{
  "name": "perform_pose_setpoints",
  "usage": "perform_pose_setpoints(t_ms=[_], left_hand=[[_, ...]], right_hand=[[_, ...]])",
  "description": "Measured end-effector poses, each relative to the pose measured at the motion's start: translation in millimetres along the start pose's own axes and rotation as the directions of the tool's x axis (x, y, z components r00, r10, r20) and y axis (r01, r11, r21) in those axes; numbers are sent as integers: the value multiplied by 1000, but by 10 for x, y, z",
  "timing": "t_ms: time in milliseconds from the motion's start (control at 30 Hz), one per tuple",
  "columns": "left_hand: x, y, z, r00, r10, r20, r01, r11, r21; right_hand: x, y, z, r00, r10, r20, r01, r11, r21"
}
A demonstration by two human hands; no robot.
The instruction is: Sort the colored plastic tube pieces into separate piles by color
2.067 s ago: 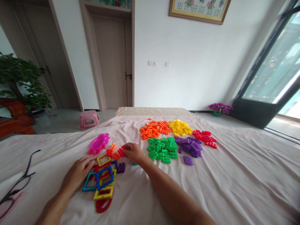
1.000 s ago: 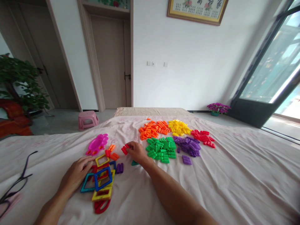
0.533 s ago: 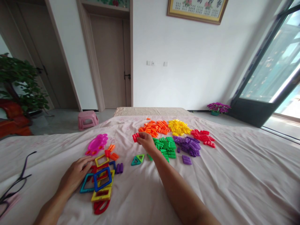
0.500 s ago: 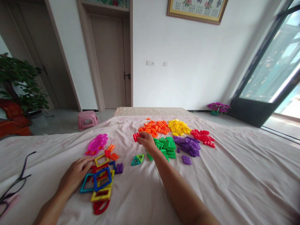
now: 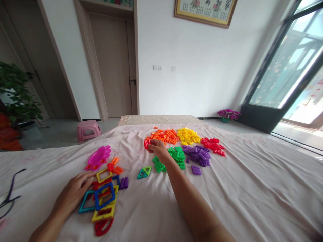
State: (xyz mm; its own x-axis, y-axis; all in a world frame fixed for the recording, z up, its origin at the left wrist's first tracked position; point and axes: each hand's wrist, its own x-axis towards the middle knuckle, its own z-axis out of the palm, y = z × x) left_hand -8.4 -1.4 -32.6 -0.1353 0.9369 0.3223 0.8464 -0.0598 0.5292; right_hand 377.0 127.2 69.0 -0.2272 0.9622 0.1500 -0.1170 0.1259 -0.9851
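Note:
My right hand (image 5: 158, 149) pinches a red block (image 5: 146, 144) above the cloth, left of the green pile (image 5: 177, 155) and in front of the orange pile (image 5: 165, 135). Farther right are yellow blocks (image 5: 188, 135), purple blocks (image 5: 198, 155) and red blocks (image 5: 213, 145). My left hand (image 5: 75, 189) rests at the left edge of a heap of magnetic frames, among them a blue square (image 5: 104, 196) and a yellow one (image 5: 104, 213). Its fingers lie stretched out near a small yellow frame (image 5: 104, 175). Two joined triangles (image 5: 144, 172) lie between the hands.
A pink tray (image 5: 98, 158) and a few orange pieces (image 5: 115, 165) lie behind the frames. Two purple pieces (image 5: 124, 183) sit right of them. Black glasses (image 5: 10, 198) are at the left edge. A pink stool (image 5: 88, 130) stands on the floor.
The whole view has shifted, so most things appear farther left. My right hand, still holding the red block, has moved slightly away from the green pile. My left hand remains beside the frames.

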Motion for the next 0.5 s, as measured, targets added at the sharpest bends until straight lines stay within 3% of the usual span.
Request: perform_pose_setpoints(t_ms=[133,267,367,500], left_hand=[[34,-64,10,1000,10,-1,-10,1000,-20],[48,-89,20,1000,23,-8,-24,999,-36],[44,-78,17,1000,15,-5,-15,999,-41],[41,-54,-7,1000,-3,16,4,999,-54]], right_hand=[[2,-124,-127,994,-100,-42,100,995,-1],[41,-139,-437,976,-142,-166,133,989,-60],[71,-133,-823,940,-151,-308,85,972,-218],[11,-267,-1543,869,-161,-467,-28,928,-371]])
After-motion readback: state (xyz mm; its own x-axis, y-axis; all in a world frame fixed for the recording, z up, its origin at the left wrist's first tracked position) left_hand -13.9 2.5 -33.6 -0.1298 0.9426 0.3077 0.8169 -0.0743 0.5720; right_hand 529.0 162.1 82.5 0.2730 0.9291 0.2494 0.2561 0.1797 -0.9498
